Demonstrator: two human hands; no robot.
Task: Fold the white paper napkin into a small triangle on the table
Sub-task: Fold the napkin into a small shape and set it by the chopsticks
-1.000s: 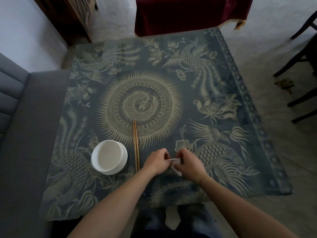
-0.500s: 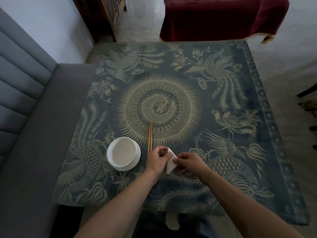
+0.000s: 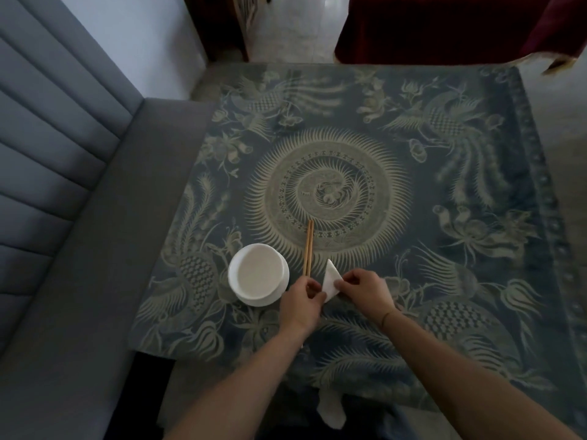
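The white paper napkin (image 3: 330,279) is folded into a small triangle, its tip pointing away from me, near the table's front edge. My left hand (image 3: 300,301) pinches its near left corner. My right hand (image 3: 362,289) holds its right edge with the fingertips. Both hands hide the lower part of the napkin. It sits just right of the chopsticks, low over the patterned blue cloth (image 3: 413,185).
A white bowl (image 3: 258,274) stands left of my left hand. A pair of wooden chopsticks (image 3: 308,246) lies between bowl and napkin, pointing away. A grey sofa (image 3: 63,217) borders the table on the left. A dark red cloth (image 3: 444,27) hangs beyond the far edge.
The napkin, bunched between both hands a second ago, now shows as a flat pointed triangle. My hands have moved slightly apart. The camera view has shifted left and closer.
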